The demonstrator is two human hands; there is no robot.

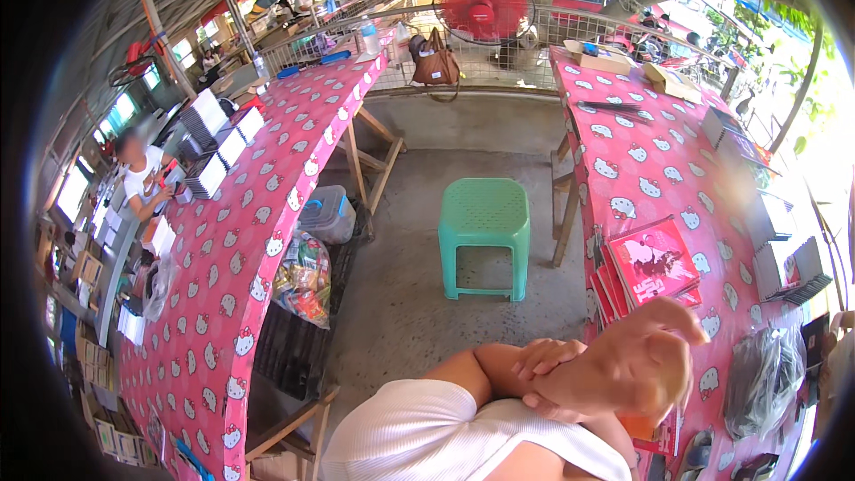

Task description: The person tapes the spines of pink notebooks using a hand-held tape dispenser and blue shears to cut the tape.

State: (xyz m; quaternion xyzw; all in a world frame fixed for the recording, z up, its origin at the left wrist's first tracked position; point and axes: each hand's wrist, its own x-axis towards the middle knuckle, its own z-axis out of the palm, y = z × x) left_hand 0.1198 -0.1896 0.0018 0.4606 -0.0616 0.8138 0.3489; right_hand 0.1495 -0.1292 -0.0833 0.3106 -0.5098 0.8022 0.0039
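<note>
My left hand (646,363) is raised in front of me at the lower right, blurred by motion. Its fingers look bent, and I cannot make out anything in them. Across my left forearm (492,369) lie the fingers of my right hand (548,358), closed around it near the wrist; the rest of that hand is hidden behind my left one. Just beyond my left hand, a stack of red-and-white covered books (655,260) lies on the right table (655,156), which has a pink cartoon-cat cover. Part of an orange printed item (657,435) shows below my hand.
A green plastic stool (484,214) stands on the concrete floor between the right and left pink tables (191,303). Beneath the left one are a clear bin (327,216) and a bag of wrappers (303,281). A red fan (482,7) and brown bag (435,64) are ahead; a person (142,174) works at left.
</note>
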